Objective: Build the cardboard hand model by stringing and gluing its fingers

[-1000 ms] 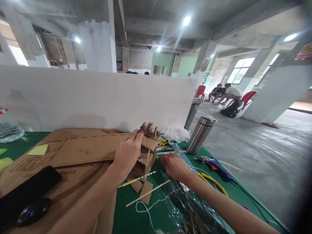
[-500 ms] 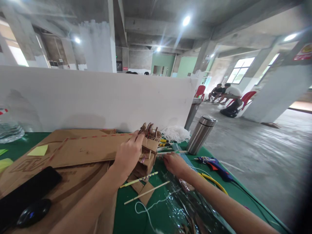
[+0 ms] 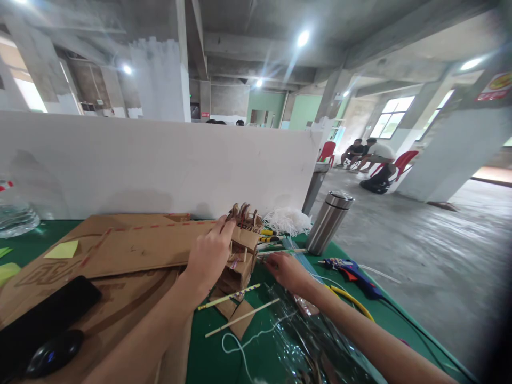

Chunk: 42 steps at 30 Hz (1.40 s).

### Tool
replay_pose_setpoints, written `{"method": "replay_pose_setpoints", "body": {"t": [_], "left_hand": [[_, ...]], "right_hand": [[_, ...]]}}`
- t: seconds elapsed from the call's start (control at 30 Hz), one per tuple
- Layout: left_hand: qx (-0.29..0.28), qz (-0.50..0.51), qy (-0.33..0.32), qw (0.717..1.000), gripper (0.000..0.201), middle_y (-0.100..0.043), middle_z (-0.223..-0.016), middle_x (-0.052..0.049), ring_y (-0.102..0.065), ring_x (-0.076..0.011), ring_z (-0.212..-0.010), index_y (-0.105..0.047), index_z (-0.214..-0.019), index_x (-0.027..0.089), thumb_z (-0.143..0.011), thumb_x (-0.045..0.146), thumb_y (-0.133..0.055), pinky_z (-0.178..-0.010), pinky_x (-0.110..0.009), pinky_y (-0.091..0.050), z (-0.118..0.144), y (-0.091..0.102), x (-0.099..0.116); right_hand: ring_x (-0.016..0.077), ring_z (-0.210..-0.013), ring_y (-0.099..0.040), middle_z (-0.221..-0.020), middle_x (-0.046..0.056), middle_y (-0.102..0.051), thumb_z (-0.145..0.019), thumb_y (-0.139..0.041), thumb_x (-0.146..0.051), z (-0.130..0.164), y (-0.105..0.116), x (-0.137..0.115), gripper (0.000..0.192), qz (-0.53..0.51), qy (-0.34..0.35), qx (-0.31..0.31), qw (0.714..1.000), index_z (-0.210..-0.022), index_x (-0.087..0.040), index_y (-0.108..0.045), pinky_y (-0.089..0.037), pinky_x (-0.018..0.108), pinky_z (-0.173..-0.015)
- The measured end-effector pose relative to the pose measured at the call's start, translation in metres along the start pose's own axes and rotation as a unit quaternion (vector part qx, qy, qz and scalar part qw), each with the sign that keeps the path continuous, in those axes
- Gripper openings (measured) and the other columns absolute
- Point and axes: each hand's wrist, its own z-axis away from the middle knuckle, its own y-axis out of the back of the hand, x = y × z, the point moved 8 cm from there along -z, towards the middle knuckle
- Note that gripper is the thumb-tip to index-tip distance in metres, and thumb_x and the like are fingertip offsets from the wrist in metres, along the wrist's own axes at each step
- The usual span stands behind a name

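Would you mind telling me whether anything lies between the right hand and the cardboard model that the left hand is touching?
Nothing visible does. The right hand rests on the green table just beside the cardboard model, with only a narrow bare gap between them; the left hand is already on the model.
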Motion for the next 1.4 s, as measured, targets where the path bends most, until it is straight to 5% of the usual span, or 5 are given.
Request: {"method": "replay_pose_setpoints", "body": {"t": [0.3,0.5,0.8,1.03,1.4], "left_hand": [[0.006,-0.014,0.002,1.000,0.050,-0.061,-0.140,-0.009,-0.073,-0.0273,-0.101,-0.060,-0.131,0.021,-0.087,0.000,-0.047,-0.075,-0.037,-0.064,0.001,0.003,0.003],[0.009,-0.021,0.003,1.000,0.050,-0.063,-0.138,-0.009,-0.072,-0.0244,-0.105,-0.061,-0.130,0.022,-0.088,0.000,-0.046,-0.077,-0.032,-0.063,0.001,0.004,0.004],[0.009,-0.028,0.002,1.000,0.052,-0.062,-0.139,-0.008,-0.073,-0.0245,-0.103,-0.060,-0.132,0.021,-0.087,0.000,-0.045,-0.076,-0.033,-0.063,0.001,0.003,0.005],[0.009,-0.027,0.007,1.000,0.049,-0.061,-0.140,-0.008,-0.073,-0.0235,-0.103,-0.062,-0.129,0.022,-0.088,0.001,-0.046,-0.076,-0.031,-0.062,0.001,0.003,0.002],[0.006,-0.033,0.027,0.999,0.048,-0.063,-0.138,-0.004,-0.073,-0.0260,-0.103,-0.062,-0.127,0.023,-0.085,0.003,-0.053,-0.074,-0.034,-0.061,-0.003,0.007,-0.001]], "right_hand": [[0.0193,-0.095,-0.065,-0.100,0.005,-0.068,-0.098,-0.058,-0.032,-0.008,-0.003,0.004,0.020,0.039,-0.020,0.001,0.999,-0.097,-0.013,-0.065,-0.051,0.041,-0.088],[0.0218,-0.102,-0.063,-0.100,0.010,-0.070,-0.099,-0.051,-0.023,0.001,0.001,-0.011,0.020,0.043,0.050,-0.013,0.998,-0.096,-0.015,-0.069,-0.044,0.032,-0.091],[0.0200,-0.099,-0.065,-0.105,0.006,-0.068,-0.099,-0.058,-0.032,-0.008,0.000,0.004,0.021,0.066,-0.018,-0.001,0.998,-0.102,-0.014,-0.066,-0.053,0.042,-0.090],[0.0207,-0.100,-0.065,-0.112,0.008,-0.066,-0.098,-0.060,-0.033,-0.011,-0.005,0.003,0.023,0.060,-0.016,-0.007,0.998,-0.110,-0.014,-0.065,-0.054,0.042,-0.089],[0.0179,-0.101,-0.062,-0.101,0.006,-0.068,-0.098,-0.054,-0.021,0.005,-0.002,-0.004,0.014,-0.013,0.027,0.006,1.000,-0.097,-0.015,-0.066,-0.048,0.032,-0.091]]}}
